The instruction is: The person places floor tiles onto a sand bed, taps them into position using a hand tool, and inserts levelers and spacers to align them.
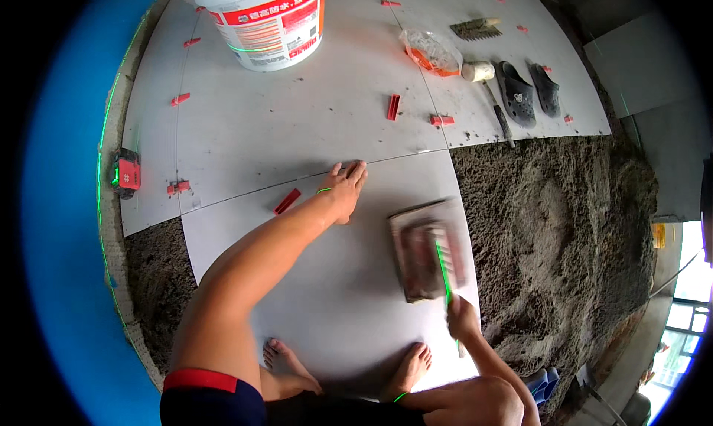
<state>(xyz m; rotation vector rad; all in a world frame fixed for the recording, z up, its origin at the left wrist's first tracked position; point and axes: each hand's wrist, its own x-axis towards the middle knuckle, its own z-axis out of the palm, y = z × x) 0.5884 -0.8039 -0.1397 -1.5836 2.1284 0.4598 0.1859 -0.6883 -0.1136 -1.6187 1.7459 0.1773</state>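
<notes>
I squat barefoot on a large light grey floor tile (334, 277). My left hand (345, 192) is pressed flat near the tile's far joint, fingers stretched out, holding nothing. A red plastic wedge (287, 201) lies just left of it. At the tile's right side, my right hand (462, 318) is closed round the pale handle of a tool (438, 259) smeared by motion. Its head overlaps a worn, brownish square board (401, 225) on the tile; whether the two are joined or touching I cannot tell. A green laser line crosses the tool.
Rough grey mortar (549, 225) spreads right of the tile, with more at left. Beyond the joint, laid tiles carry a white bucket (271, 36), a notched trowel (477, 29), a plastic bag (432, 53), a mallet (479, 72) and dark clogs (518, 95). A red laser level (126, 173) stands by the blue wall.
</notes>
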